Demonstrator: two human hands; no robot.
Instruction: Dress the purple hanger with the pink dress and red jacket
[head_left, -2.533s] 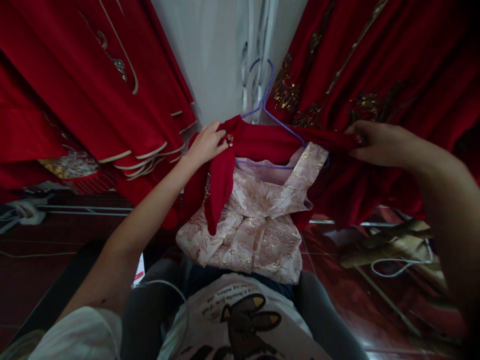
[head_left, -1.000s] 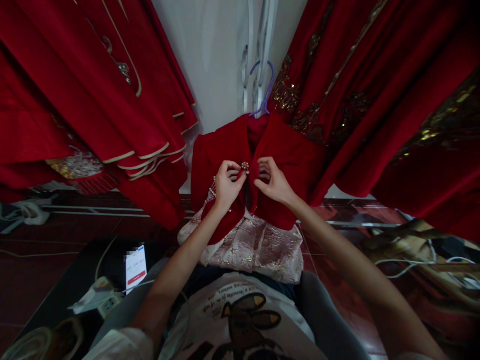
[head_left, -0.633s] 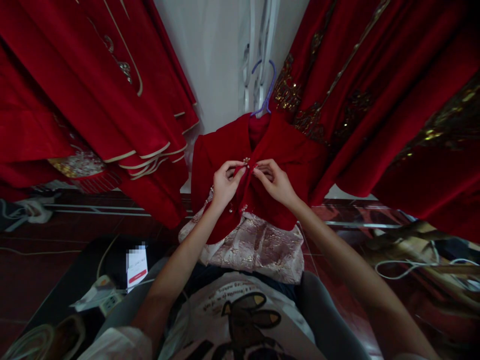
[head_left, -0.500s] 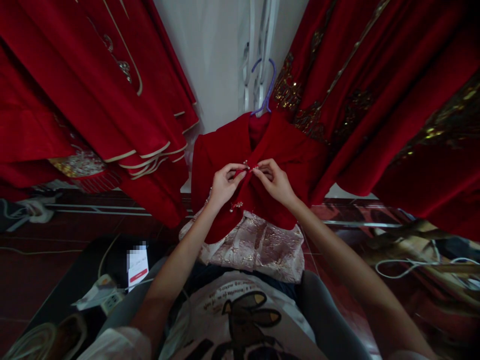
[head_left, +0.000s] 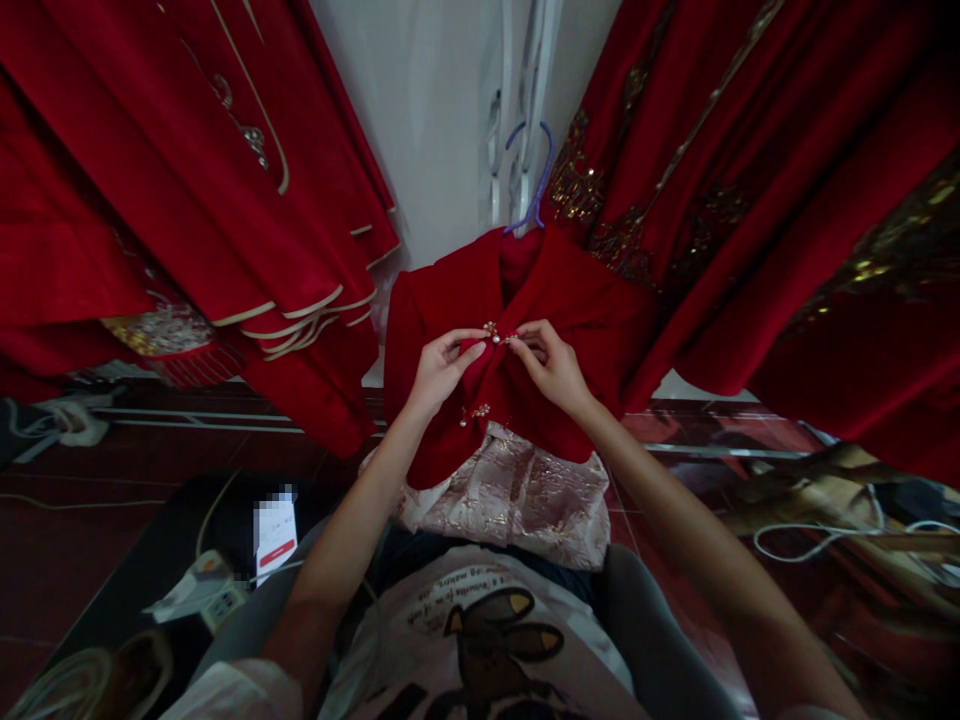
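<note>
A red jacket hangs in front of me on a purple hanger. Its two front edges meet at a beaded clasp with a pearl. Left of the clasp, my left hand pinches the jacket's front between thumb and fingers. On the other side my right hand pinches the opposite front edge by a small beaded piece; the fingertips hide the detail. Lower down sits a second beaded clasp with a hanging pearl. Beneath the jacket a pale pink, shiny brocade garment lies over my lap.
Red garments with pale piping hang at left, and red garments with gold sequins at right. White cabinet doors stand behind. A lit phone and a power strip lie at lower left; a white cable is at right.
My left fingers have shifted slightly left, away from the upper clasp, and its pearl now shows between my hands. My right hand keeps its pinch in nearly the same spot.
</note>
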